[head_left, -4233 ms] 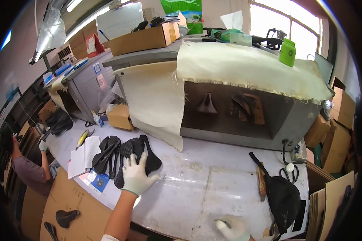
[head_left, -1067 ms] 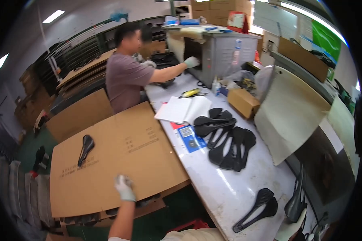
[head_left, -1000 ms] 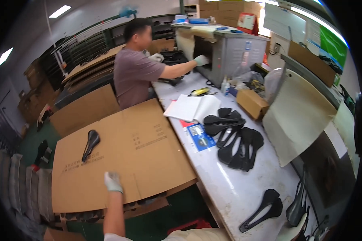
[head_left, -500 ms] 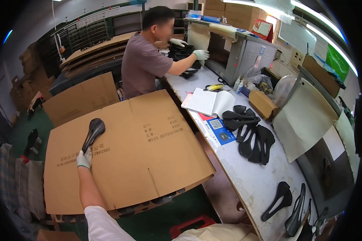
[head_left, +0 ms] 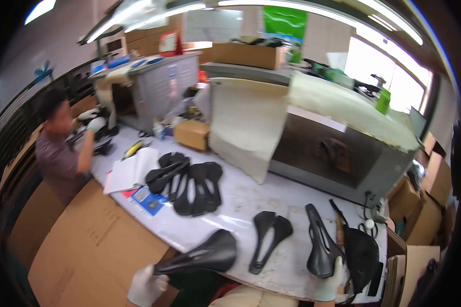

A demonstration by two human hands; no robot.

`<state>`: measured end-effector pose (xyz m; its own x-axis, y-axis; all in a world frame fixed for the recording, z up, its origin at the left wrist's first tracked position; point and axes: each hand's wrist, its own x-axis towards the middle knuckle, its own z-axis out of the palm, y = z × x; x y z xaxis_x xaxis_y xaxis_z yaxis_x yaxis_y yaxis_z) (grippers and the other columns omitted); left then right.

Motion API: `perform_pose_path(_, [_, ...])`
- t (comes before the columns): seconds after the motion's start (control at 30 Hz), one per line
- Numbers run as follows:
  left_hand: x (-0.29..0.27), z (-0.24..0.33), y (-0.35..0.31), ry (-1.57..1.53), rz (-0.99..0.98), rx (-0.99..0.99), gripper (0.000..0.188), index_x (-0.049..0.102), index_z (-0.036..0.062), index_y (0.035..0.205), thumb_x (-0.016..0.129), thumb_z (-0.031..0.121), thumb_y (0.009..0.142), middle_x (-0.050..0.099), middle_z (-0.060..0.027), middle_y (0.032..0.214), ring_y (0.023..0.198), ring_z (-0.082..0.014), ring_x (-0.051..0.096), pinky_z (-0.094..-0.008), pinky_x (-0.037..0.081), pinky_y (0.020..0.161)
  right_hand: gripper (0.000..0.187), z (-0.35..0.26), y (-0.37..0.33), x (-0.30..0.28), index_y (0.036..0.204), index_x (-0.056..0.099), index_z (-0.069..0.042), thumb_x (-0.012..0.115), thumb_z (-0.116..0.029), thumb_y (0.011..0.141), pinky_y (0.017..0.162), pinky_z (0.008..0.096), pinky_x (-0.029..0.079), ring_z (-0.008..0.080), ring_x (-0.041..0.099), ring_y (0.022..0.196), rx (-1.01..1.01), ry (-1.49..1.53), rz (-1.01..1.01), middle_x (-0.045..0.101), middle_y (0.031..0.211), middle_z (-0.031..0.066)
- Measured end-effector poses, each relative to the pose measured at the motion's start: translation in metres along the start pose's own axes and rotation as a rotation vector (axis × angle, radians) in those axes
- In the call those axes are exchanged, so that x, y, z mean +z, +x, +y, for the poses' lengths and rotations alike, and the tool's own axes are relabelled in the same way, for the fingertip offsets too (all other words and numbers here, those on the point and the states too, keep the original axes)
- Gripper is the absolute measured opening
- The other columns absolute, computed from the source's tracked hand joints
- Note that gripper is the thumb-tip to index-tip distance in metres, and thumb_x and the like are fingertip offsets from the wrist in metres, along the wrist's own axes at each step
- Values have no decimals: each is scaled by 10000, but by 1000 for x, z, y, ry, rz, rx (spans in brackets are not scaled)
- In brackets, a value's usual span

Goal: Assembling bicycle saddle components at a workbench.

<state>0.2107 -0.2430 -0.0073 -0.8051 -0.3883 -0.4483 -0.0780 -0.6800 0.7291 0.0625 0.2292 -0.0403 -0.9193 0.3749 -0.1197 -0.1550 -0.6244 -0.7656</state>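
My left hand (head_left: 147, 285), in a white glove, is closed around the narrow nose of a black bicycle saddle (head_left: 210, 253). That saddle is held up at the near edge of the white table (head_left: 235, 192), its wide end pointing right. My right hand (head_left: 331, 280), also gloved, grips the wide lower end of a second bicycle saddle (head_left: 318, 244) at the table's right side; its fingers are partly hidden. Between the two lies a black saddle piece with a long central opening (head_left: 269, 236). Several more black saddle pieces (head_left: 195, 189) are heaped farther back on the table.
A large cardboard sheet (head_left: 95, 245) lies at the left. Behind it a co-worker (head_left: 61, 143) in white gloves handles black parts. An open notebook (head_left: 130, 171) and a cardboard box (head_left: 192, 135) are on the table. A grey metal box with a dark opening (head_left: 317, 148) stands at the back. A black pouch-like thing (head_left: 361, 253) lies at right.
The view has swung right. My left hand has brought its saddle from over the cardboard to the table's edge. My right hand has come into view, gripping a saddle at the right.
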Motion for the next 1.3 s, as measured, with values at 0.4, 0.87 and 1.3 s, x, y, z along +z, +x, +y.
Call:
perform_pose_path(0.4, [396,-105,190,149,-677,83,420,502,-43,1314,471,324,1112,645,-242,1295,1141,-373,680,-494,554,946,501,-6,-76,-106,1334,626,37,749,60,849,1032,591,470,546,591,1166,-460,-1147,198,604,1283,377])
perform_pose_path(0.87, [313,-98,185,912,-1071,293,387,631,1,1338,605,244,1039,744,-147,1099,958,-262,746,-386,604,870,433,-42,-87,-69,1364,625,19,670,-87,947,910,354,523,223,657,1003,547,-314,-58,694,1279,90])
perform_pose_path(1.3, [208,-49,157,1424,-1158,1310,310,708,111,1150,678,116,841,643,-151,1224,1218,-358,608,-486,481,1077,511,-13,-120,-34,1435,611,-21,699,-215,971,1010,361,507,212,661,1177,809,-497,-397,702,1299,102])
